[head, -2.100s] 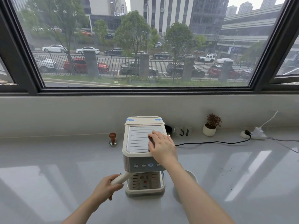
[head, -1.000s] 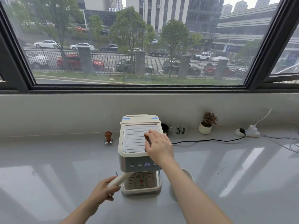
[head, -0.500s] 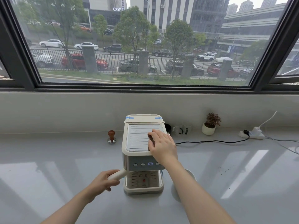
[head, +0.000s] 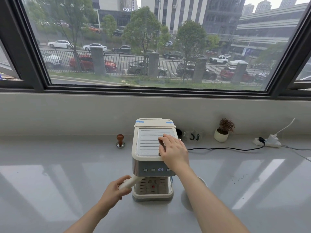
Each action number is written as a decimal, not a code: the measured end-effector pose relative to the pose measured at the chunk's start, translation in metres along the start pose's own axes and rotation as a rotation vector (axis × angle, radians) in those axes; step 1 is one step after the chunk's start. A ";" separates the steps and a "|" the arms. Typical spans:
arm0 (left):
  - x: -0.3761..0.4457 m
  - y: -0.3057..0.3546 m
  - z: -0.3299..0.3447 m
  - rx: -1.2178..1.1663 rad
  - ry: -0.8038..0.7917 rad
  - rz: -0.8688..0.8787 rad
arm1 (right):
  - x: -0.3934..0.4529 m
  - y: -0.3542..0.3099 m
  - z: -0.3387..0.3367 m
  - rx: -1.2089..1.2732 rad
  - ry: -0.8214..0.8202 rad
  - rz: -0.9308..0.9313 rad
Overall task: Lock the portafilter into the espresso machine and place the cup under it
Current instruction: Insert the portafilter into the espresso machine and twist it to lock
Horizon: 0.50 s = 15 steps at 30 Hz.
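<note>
A cream espresso machine (head: 148,143) stands on the grey counter in the middle of the view. My right hand (head: 174,152) lies flat on its ribbed top, fingers spread, pressing down. My left hand (head: 116,192) grips the cream handle of the portafilter (head: 130,181), which sticks out to the front left from under the machine's head. The portafilter's basket end is hidden under the button panel. A white cup (head: 202,181) stands on the counter to the right of the machine, mostly hidden behind my right forearm. The drip tray (head: 153,193) holds nothing.
A wooden-knobbed tamper (head: 120,141) stands left of the machine. Behind and to the right are small dark items (head: 191,136), a potted plant (head: 223,131), a black cable (head: 227,149) and a white power strip (head: 269,142). A low wall and window rise behind the counter.
My left hand stays on the portafilter handle and has shifted only slightly. My right hand has kept its place on the machine's top. The camera view has swayed a little.
</note>
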<state>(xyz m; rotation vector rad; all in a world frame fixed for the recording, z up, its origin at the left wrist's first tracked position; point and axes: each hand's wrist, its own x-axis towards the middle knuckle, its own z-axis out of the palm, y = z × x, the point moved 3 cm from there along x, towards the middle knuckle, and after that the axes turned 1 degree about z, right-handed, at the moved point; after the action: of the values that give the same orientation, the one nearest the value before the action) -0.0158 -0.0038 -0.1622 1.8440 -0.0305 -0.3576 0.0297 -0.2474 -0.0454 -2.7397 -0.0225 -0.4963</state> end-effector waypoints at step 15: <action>0.008 0.004 -0.011 0.133 -0.131 0.016 | -0.002 -0.002 -0.003 0.007 -0.018 0.003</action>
<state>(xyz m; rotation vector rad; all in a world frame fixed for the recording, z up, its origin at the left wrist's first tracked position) -0.0047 0.0035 -0.1578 1.9477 -0.1621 -0.4743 0.0270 -0.2466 -0.0425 -2.7371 -0.0246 -0.4700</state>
